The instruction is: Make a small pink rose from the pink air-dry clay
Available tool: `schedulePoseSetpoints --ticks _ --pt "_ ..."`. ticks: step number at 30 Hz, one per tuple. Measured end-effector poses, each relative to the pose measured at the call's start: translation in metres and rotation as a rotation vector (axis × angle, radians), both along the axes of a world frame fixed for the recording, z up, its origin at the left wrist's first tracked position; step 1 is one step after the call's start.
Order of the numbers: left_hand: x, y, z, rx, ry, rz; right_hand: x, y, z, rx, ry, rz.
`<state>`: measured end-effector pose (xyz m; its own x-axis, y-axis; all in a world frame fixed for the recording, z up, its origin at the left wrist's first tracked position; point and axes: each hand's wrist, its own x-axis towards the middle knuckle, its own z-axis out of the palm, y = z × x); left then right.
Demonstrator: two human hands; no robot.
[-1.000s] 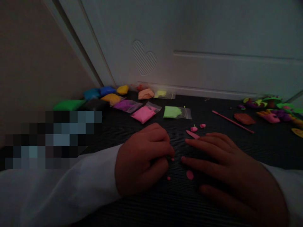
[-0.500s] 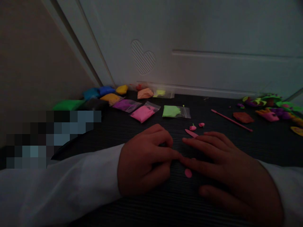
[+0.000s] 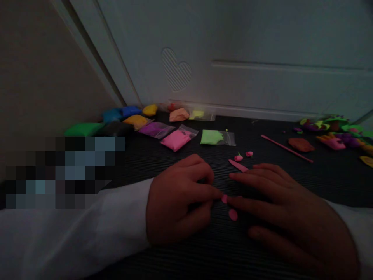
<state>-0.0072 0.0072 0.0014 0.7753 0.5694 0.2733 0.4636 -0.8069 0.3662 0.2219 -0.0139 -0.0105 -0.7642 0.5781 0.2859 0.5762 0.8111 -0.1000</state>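
Observation:
Half curled, my left hand (image 3: 180, 198) has its index finger stretched out, the tip at a small pink clay piece (image 3: 224, 198) on the dark table. My right hand (image 3: 285, 210) lies spread and open, palm down, its index fingertip beside the same piece. A flat pink clay disc (image 3: 233, 214) rests just below the fingertips. Part of another pink bit shows by the right index finger. Beyond the right fingers lies a pink modelling knife (image 3: 237, 165), partly covered by them. Two small pink clay rosebuds (image 3: 238, 158) with green bits sit behind it.
Bags of coloured clay, including pink (image 3: 176, 139), light green (image 3: 212, 137) and purple (image 3: 154, 129), line the back left. A pink stick tool (image 3: 287, 148) and a reddish-brown clay lump (image 3: 301, 144) lie at right, near colourful clay figures (image 3: 332, 140). A white panel (image 3: 247, 85) stands behind.
My right hand has shifted slightly right, its index fingertip parting from my left index finger. The small pink clay piece between them is now uncovered.

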Motion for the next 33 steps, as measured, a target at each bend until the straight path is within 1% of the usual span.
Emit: schedulePoseSetpoints --ticks 4,10,14,19,24,29,33 --pt "-0.0004 -0.0018 0.001 0.007 -0.025 -0.001 -0.0009 -0.0002 -0.0012 0.007 -0.005 -0.007" --pt "-0.0005 -0.0016 0.0022 0.01 0.055 -0.045 -0.0023 0.0002 -0.0006 0.012 -0.003 -0.005" --pt "0.0001 -0.0016 0.0021 0.021 0.047 -0.046 -0.0028 -0.0001 0.0005 0.017 -0.017 -0.013" --pt "0.0002 -0.003 0.0018 0.022 0.023 -0.053 -0.0038 -0.0002 0.0009 -0.005 -0.017 -0.026" --pt "0.0007 -0.0026 0.002 0.031 0.058 -0.09 -0.0042 -0.0007 0.0007 -0.028 0.02 -0.033" --pt "0.0019 -0.0041 0.0024 0.047 0.09 -0.068 -0.0057 -0.0002 0.0012 -0.029 -0.025 -0.045" --pt "0.0013 -0.0052 0.0022 0.064 0.062 -0.057 -0.0068 -0.0005 0.0007 -0.021 -0.049 -0.056"
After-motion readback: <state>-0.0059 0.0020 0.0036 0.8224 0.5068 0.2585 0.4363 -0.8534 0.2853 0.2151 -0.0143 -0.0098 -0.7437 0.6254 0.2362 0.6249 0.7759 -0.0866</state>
